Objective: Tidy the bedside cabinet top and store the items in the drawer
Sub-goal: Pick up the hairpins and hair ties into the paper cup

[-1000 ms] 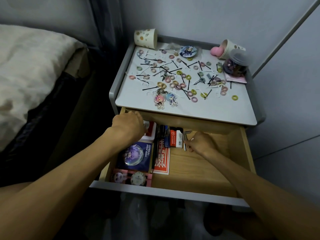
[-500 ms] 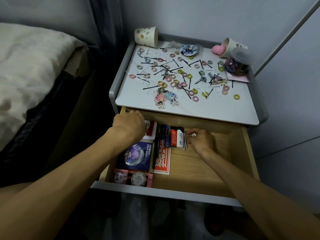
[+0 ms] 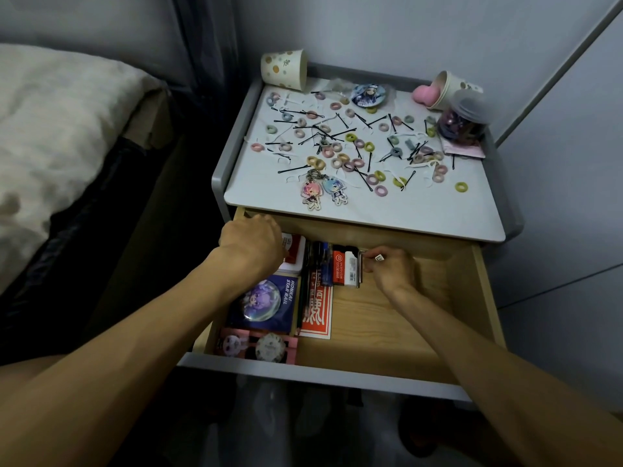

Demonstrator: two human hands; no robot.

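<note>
The wooden drawer (image 3: 387, 318) stands pulled out under the white cabinet top (image 3: 421, 210). My left hand (image 3: 253, 244) lies knuckles up at the drawer's back left, fingers curled down over a red and white box (image 3: 296, 254). My right hand (image 3: 392, 269) is in the drawer's back middle and pinches a small silvery piece (image 3: 379, 258) beside thin metal rods (image 3: 360, 269). Scattered over the top are several coloured hair ties (image 3: 354, 163), black hairpins (image 3: 293, 169), a two-figure keychain (image 3: 323, 193) and a round badge (image 3: 367, 95).
In the drawer lie a blue card (image 3: 266, 301), a red card (image 3: 317, 315), a pink case (image 3: 259, 345), pens (image 3: 320, 264) and an eraser box (image 3: 344, 267). Two paper cups (image 3: 285, 69) (image 3: 451, 89), a pink sponge (image 3: 424, 95) and a jar (image 3: 463, 121) stand at the back. A bed (image 3: 50, 129) is left.
My right hand has moved left and toward the drawer's back, up against the metal rods by the eraser box. My left hand has stayed on the red and white box.
</note>
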